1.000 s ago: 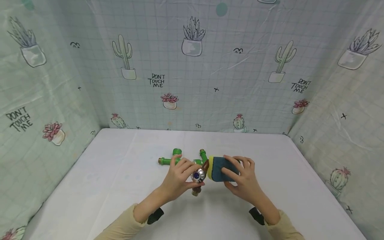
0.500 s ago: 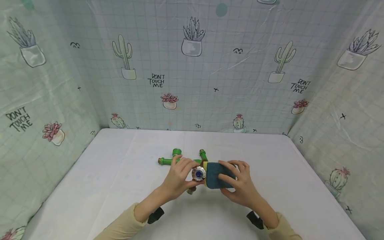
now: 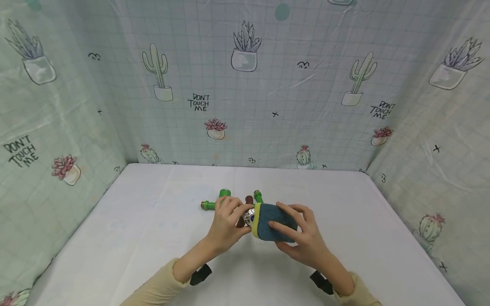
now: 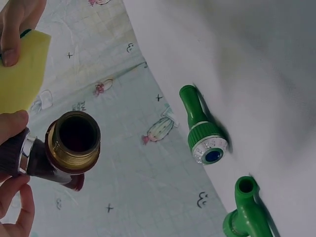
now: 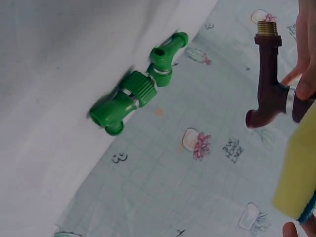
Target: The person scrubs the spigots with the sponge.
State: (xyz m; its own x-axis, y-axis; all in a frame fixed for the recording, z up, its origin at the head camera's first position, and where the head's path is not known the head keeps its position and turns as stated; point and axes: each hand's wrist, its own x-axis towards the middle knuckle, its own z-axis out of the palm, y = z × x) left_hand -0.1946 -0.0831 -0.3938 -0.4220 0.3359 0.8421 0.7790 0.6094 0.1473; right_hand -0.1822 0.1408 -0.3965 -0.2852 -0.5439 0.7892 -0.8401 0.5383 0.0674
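My left hand [image 3: 229,223] grips a brown tap [image 5: 269,74] by its round handle between fingers and thumb, above the table. The tap's brass threaded end faces the camera in the left wrist view, and the silver face of its handle with a blue centre shows in the head view. In my right hand [image 3: 308,236] is a sponge [image 3: 277,223], yellow with a blue-green scouring side, gripped with spread fingers. The sponge's yellow edge overlaps the handle's face in the head view; whether they touch I cannot tell. Much of the tap is hidden by hand and sponge.
Two green taps lie on the white table [image 3: 153,221] just beyond my hands: one green tap [image 3: 208,205] on the left, another green tap [image 3: 258,196] on the right. A curtain [image 3: 245,106] printed with potted plants surrounds the table's back and sides.
My right hand has moved left with the sponge, which now partly covers the tap's handle face. The tap has been turned and tilted in my left hand. The green taps stay put.
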